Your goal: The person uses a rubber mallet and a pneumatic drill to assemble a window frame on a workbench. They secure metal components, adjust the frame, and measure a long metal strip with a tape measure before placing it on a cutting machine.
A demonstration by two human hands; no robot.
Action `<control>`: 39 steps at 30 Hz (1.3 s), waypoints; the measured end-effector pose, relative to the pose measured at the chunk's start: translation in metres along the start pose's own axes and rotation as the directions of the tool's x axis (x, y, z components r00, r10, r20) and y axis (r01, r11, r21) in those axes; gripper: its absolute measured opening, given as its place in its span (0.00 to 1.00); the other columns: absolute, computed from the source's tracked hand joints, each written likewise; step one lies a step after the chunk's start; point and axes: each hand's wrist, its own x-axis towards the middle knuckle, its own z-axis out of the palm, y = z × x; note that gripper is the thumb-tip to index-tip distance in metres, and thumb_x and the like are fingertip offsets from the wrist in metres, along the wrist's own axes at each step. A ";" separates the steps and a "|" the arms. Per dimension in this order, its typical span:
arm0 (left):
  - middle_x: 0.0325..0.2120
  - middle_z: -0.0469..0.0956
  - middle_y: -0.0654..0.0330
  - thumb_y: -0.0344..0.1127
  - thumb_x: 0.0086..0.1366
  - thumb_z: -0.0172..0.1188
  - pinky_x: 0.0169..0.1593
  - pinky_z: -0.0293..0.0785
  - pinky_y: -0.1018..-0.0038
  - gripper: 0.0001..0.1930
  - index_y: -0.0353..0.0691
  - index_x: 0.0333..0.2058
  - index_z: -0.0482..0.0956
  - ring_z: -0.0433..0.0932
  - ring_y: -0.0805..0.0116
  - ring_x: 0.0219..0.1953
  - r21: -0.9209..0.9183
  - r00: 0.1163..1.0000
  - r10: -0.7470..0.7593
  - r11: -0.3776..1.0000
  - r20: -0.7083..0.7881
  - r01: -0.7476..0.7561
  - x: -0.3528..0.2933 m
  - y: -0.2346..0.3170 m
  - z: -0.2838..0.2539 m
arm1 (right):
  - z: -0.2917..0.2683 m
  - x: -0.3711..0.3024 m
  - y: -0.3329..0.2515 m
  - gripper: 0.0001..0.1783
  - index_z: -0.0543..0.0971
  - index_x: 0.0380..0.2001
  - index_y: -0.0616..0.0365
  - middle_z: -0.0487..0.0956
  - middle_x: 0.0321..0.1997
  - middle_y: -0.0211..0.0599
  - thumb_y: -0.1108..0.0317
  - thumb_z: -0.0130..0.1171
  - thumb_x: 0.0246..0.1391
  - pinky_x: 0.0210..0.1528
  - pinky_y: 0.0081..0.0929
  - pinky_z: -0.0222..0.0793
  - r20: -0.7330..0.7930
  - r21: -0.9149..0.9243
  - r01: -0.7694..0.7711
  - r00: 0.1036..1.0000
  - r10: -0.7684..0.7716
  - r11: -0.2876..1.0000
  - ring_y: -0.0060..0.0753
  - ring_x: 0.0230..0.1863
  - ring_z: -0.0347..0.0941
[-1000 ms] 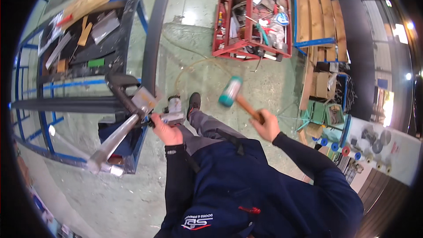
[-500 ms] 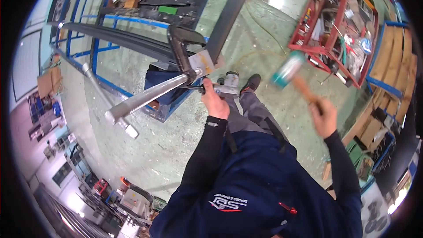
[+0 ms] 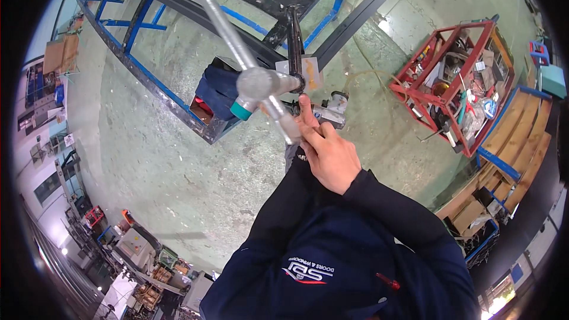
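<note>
A large clamp with a black frame grips a metal plate at the dark beam. Its thick silver screw points toward me, crossed by a long silver bar. My right hand reaches across, closed, beside the bar's lower end. It holds a mallet whose teal head shows behind the screw; the handle is mostly hidden. Behind it, my left hand shows mainly a raised thumb just below the clamp. Its other fingers, and what they close on, are hidden.
A dark steel beam runs up to the right. Left stands a blue and black frame with a dark blue cloth bag. A grey metal tool lies beyond my hands. A red tool cart and wooden planks stand right.
My right hand has swung the mallet from the right over to the left, to the clamp. The view has shifted, and the clamp's bar now slants up across the picture.
</note>
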 end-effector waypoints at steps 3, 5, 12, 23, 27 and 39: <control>0.58 0.67 0.58 0.39 0.70 0.50 0.48 0.67 0.77 0.28 0.36 0.65 0.58 0.72 0.70 0.47 -0.089 1.000 -0.016 0.996 0.005 0.016 -0.001 -0.002 -0.003 | 0.003 -0.002 -0.008 0.25 0.73 0.58 0.43 0.71 0.38 0.44 0.67 0.59 0.56 0.32 0.43 0.74 -0.043 0.011 0.060 0.997 -0.060 0.998 0.51 0.31 0.76; 0.59 0.66 0.58 0.37 0.70 0.50 0.47 0.67 0.77 0.28 0.37 0.66 0.58 0.71 0.70 0.46 -0.104 1.000 0.005 0.995 0.017 -0.004 -0.003 -0.004 -0.007 | 0.005 -0.004 -0.012 0.26 0.73 0.59 0.42 0.71 0.38 0.44 0.68 0.59 0.56 0.31 0.41 0.75 -0.028 0.004 0.124 0.992 -0.124 0.992 0.50 0.30 0.76; 0.51 0.70 0.58 0.47 0.67 0.55 0.40 0.68 0.74 0.26 0.36 0.57 0.66 0.71 0.69 0.39 -0.317 0.943 -0.332 0.897 -0.023 0.308 0.000 -0.006 -0.012 | 0.012 0.003 -0.007 0.26 0.74 0.59 0.41 0.73 0.37 0.40 0.67 0.60 0.56 0.30 0.40 0.74 -0.078 -0.047 0.063 0.995 -0.067 0.997 0.47 0.29 0.76; 0.26 0.74 0.64 0.64 0.57 0.65 0.34 0.73 0.69 0.29 0.39 0.31 0.75 0.75 0.69 0.29 -0.545 0.700 -0.709 0.621 -0.083 0.564 0.035 -0.022 0.003 | -0.026 -0.087 0.044 0.25 0.79 0.51 0.52 0.73 0.28 0.39 0.61 0.69 0.49 0.29 0.35 0.70 0.046 0.138 -0.011 0.999 0.005 0.990 0.43 0.27 0.74; 0.21 0.70 0.68 0.64 0.57 0.66 0.31 0.68 0.73 0.28 0.41 0.26 0.74 0.71 0.75 0.25 -0.511 0.873 -0.487 0.746 0.018 0.427 0.035 -0.028 -0.015 | -0.033 -0.115 0.059 0.25 0.80 0.50 0.55 0.72 0.26 0.41 0.63 0.71 0.47 0.28 0.34 0.69 -0.026 0.151 -0.147 0.988 0.152 0.978 0.43 0.25 0.73; 0.23 0.74 0.66 0.63 0.62 0.60 0.27 0.72 0.71 0.22 0.48 0.31 0.74 0.75 0.75 0.23 -0.693 0.803 -0.586 0.532 0.113 0.486 0.052 -0.054 -0.012 | -0.019 -0.089 0.036 0.23 0.78 0.49 0.59 0.74 0.29 0.42 0.65 0.69 0.49 0.32 0.34 0.69 -0.091 0.220 -0.077 0.991 0.099 0.973 0.43 0.28 0.73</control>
